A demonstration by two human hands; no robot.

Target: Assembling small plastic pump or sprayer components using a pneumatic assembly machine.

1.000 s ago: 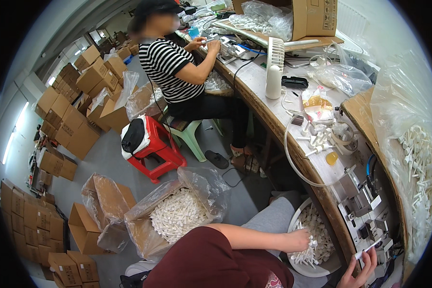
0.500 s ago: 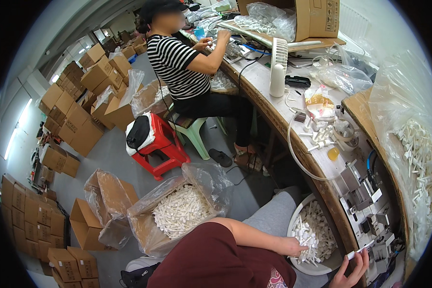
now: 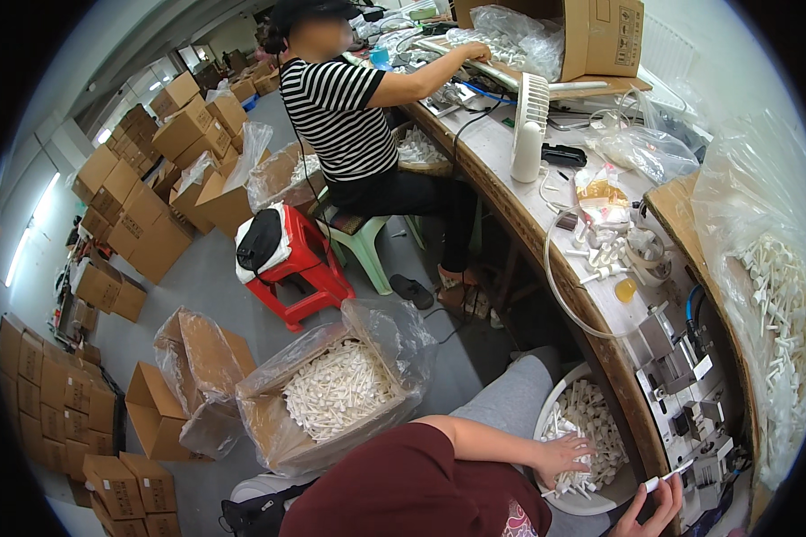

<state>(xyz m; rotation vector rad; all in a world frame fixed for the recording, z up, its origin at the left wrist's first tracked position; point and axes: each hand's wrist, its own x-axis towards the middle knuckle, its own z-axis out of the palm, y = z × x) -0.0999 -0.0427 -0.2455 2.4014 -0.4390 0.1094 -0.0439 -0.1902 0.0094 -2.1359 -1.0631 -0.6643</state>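
A: Item one, what do I have under the left hand?

B: It lies in the white basin on my lap, fingers spread and curled into the heap of white plastic parts; whether they grip one I cannot tell, the palm hides it.

A: Item two, the right hand?

B: Cut off at the lower edge. Thumb and forefinger pinch a thin white plastic stick, its long axis running up and to the right, tip toward the metal fixture on the wooden bench.

A: Anything else listed?

B: A carton lined with clear film, full of the same parts, left of my knee
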